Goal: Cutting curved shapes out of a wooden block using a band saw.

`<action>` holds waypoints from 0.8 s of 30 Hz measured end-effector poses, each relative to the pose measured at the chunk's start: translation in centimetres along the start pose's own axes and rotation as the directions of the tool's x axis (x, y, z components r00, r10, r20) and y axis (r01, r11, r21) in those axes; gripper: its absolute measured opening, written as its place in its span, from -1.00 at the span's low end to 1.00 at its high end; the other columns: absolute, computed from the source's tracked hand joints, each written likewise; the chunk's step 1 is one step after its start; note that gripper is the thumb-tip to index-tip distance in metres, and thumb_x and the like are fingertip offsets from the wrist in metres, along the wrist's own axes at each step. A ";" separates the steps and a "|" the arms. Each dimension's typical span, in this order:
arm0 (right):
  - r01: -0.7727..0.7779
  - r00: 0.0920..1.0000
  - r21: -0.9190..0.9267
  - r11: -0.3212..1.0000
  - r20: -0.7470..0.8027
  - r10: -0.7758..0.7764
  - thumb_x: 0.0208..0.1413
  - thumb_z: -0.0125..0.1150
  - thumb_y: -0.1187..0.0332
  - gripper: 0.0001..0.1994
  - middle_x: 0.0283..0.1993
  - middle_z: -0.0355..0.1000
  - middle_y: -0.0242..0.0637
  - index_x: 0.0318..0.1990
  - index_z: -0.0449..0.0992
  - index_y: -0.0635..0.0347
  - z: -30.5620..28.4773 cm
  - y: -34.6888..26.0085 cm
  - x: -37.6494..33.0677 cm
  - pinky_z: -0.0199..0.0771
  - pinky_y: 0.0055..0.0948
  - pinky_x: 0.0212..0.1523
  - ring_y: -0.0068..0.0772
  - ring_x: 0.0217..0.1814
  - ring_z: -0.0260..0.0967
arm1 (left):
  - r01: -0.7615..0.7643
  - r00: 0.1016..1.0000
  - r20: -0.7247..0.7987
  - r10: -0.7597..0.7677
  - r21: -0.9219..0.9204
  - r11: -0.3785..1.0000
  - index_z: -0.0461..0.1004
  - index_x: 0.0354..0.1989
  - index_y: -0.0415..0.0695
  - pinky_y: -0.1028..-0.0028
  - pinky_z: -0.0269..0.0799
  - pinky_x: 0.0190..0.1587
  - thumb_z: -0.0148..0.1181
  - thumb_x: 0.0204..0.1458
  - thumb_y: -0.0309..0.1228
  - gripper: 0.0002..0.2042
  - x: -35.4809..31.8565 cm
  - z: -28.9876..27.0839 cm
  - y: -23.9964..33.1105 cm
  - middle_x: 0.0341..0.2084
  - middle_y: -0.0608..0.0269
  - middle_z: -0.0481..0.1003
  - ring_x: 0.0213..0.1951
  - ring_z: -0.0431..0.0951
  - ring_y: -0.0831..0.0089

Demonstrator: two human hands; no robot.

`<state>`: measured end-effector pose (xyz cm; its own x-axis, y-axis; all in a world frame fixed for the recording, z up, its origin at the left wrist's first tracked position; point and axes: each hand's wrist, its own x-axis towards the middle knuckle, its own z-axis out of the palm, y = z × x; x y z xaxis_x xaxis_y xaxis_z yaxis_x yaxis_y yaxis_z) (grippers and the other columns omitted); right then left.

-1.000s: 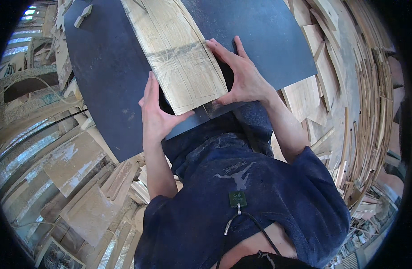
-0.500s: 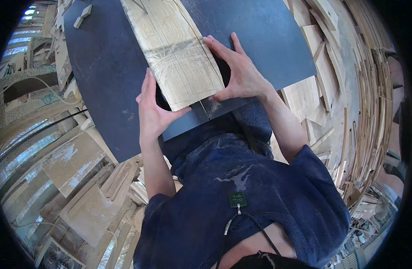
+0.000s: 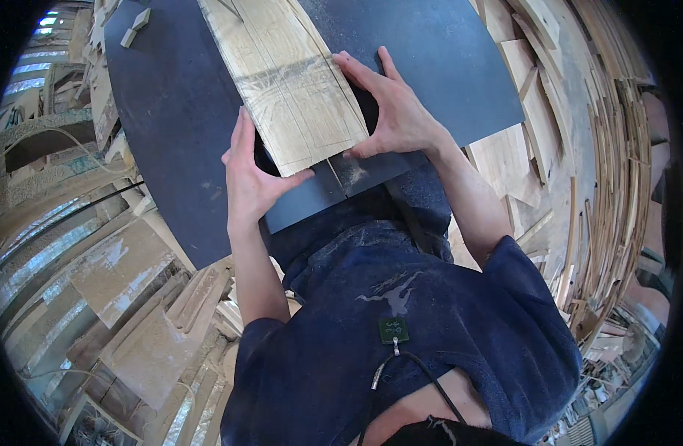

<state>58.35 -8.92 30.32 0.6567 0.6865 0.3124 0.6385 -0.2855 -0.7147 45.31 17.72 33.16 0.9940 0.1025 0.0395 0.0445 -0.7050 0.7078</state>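
A pale wooden board point(image 3: 304, 104) with thin lines drawn along and across it lies on a dark, flat tabletop point(image 3: 423, 67). My left hand point(image 3: 248, 175) grips its left edge, fingers along the side and thumb at the near left corner. On the opposite side my right hand point(image 3: 390, 108) presses the right edge with the index finger, its thumb by the near right corner. A narrow slot point(image 3: 335, 177) in the tabletop runs from beneath the board toward my body. At the top of the view, a thin dark strip crosses the board's far part; its kind is unclear.
Two small wood offcuts point(image 3: 136, 28) rest at the tabletop's far left. Stacked planks and scraps point(image 3: 520, 160) crowd the right side, with long thin strips point(image 3: 616, 171) beyond. Dusty boards point(image 3: 126, 275) lie at the left, near a pale cable point(image 3: 81, 137).
The board has slid slightly away from my body, with both hands moving along with it. More of the slot shows at its near end.
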 end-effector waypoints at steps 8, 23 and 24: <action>-0.008 1.000 -0.006 1.000 0.001 0.008 -0.38 0.68 -0.11 0.34 0.51 0.37 -0.04 0.63 0.04 0.11 0.0 0.4 0.6 -0.49 0.43 0.71 -0.01 0.69 0.13 | 0.005 1.000 -0.003 -0.005 -0.013 1.000 0.13 0.57 -0.34 0.04 0.24 0.49 0.81 -0.55 -0.15 0.37 0.6 -0.1 -0.2 0.48 -0.27 0.29 0.48 0.35 -0.09; -0.001 1.000 0.000 1.000 -0.012 0.001 -0.34 0.68 -0.15 0.35 0.51 0.41 -0.12 0.66 0.04 0.09 0.3 1.3 1.4 -0.60 0.37 0.73 -0.15 0.62 0.26 | -0.028 1.000 -0.013 0.028 0.017 0.999 0.14 0.56 -0.37 0.06 0.26 0.49 0.81 -0.54 -0.13 0.36 1.6 -0.3 -0.7 0.46 -0.30 0.30 0.47 0.37 -0.11; 0.000 1.000 -0.004 1.000 -0.012 0.000 -0.34 0.68 -0.15 0.35 0.50 0.42 -0.12 0.66 0.04 0.09 0.3 1.4 1.6 -0.60 0.36 0.73 -0.14 0.62 0.26 | -0.015 1.000 -0.007 0.015 0.011 1.000 0.14 0.55 -0.37 0.07 0.27 0.49 0.81 -0.55 -0.14 0.36 1.7 -0.4 -0.5 0.46 -0.30 0.30 0.47 0.37 -0.10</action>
<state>60.12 -8.00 29.63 0.6612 0.6785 0.3201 0.6403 -0.2882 -0.7120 46.97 18.55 33.14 0.9937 0.0972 0.0553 0.0309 -0.7138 0.6997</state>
